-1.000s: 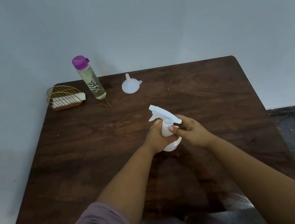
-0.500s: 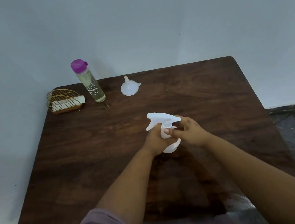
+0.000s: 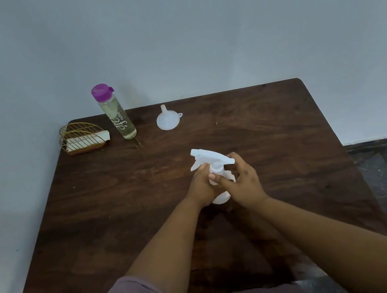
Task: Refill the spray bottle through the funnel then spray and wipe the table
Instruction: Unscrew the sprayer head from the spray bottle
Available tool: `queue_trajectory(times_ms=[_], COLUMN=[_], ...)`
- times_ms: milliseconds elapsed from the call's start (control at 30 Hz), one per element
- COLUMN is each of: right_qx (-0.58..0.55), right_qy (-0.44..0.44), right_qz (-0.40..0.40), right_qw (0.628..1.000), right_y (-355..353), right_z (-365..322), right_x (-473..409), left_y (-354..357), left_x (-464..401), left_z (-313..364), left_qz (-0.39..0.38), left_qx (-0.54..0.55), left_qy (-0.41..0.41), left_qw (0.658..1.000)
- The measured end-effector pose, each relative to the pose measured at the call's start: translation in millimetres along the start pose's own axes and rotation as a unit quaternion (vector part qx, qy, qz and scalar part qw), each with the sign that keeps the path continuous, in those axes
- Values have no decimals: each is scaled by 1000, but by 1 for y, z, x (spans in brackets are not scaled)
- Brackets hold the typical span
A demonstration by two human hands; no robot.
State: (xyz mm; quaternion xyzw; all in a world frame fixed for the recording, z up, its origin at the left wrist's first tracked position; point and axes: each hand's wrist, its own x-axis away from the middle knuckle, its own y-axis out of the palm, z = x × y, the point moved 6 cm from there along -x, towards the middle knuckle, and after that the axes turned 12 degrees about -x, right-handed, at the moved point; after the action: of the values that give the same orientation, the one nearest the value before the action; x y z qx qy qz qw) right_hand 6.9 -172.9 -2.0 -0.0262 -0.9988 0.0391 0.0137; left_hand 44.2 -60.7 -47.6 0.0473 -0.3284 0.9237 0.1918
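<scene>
White spray bottle (image 3: 212,161) upright mid-table, left hand (image 3: 201,189) wrapped round its body, right hand (image 3: 244,184) gripping its neck (trigger head on), funnel (image 3: 166,120) well beyond the bottle

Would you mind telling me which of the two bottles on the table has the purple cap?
The tall clear bottle of pale yellowish liquid at the far left, beside the wire holder. The other, the white spray bottle gripped in both hands, has a white trigger head.

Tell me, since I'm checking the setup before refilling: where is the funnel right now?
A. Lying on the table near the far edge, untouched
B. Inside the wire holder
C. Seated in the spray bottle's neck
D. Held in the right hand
A: the funnel sits wide end down on the table, while both hands grip the spray bottle.
</scene>
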Motion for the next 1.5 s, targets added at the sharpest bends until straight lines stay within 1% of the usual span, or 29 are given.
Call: queue_trajectory(times_ms=[67,100,167,233,267,300,367,400,433,500,600,667,733,800,833,900,933,1000,1033,1100,1167,1233,1400,1500], right_qx=[-2,-6,-24,9,47,79,96,90,75,41,76,75,72,88,102,147,167,164,147,140,186,235,321,358], right_qy=[38,65,129,151,135,102,3,-47,-79,-87,-51,-29,11,51,47,-9,-40,-71,-68,-39,-20,-28,-44,-33], right_qz=[-37,-68,-157,-223,-220,-187,-80,-43,-25,-20,-56,-112,-165,-181,-166,-103,-80,-73,-88,-144,-206,-240,-255,-263], right_qw=[999,996,979,963,965,974,992,994,994,995,994,990,984,978,980,984,982,981,983,979,961,942,911,895], right_y=[0,-2,-7,-11,-11,-8,1,6,7,3,-4,-4,-2,2,4,6,5,2,0,-3,-2,1,18,19], right_z=[2,3,3,-2,-5,-10,-21,-24,-25,-25,-23,-24,-22,-19,-20,-28,-32,-40,-43,-48,-53,-59,-68,-73], right_x=[1,-2,-11,-22,-26,-28,-23,-17,-12,-10,-15,-18,-21,-21,-22,-23,-23,-25,-27,-30,-33,-35,-34,-34], left_y=[0,1,1,-1,-2,-2,-1,-1,0,0,-1,0,2,3,2,2,2,2,2,3,5,5,4,3], left_x=[1,2,4,2,1,-1,0,1,1,0,-3,-3,-1,0,1,1,0,-1,-2,-2,-2,-2,-7,-8], left_z=[-2,-2,-1,0,2,3,3,1,-1,-2,1,1,-1,-2,-3,-2,-1,1,0,-1,-5,-5,-5,-14], left_qz=[-1,-3,3,13,12,6,5,14,21,20,6,2,-3,-8,-8,-5,0,9,7,-2,-10,-13,-25,-11], left_qx=[4,9,30,31,12,-4,-6,4,11,8,-1,6,6,18,20,15,16,19,23,37,47,46,-55,-137], left_qy=[-3,-3,-8,-16,-13,-6,-8,-15,-18,-9,6,-1,-9,-15,-20,-26,-13,-1,-1,2,-10,-12,-22,-63], left_qw=[1000,1000,1000,999,1000,1000,1000,1000,1000,1000,1000,1000,1000,1000,1000,1000,1000,1000,1000,999,999,999,998,988])
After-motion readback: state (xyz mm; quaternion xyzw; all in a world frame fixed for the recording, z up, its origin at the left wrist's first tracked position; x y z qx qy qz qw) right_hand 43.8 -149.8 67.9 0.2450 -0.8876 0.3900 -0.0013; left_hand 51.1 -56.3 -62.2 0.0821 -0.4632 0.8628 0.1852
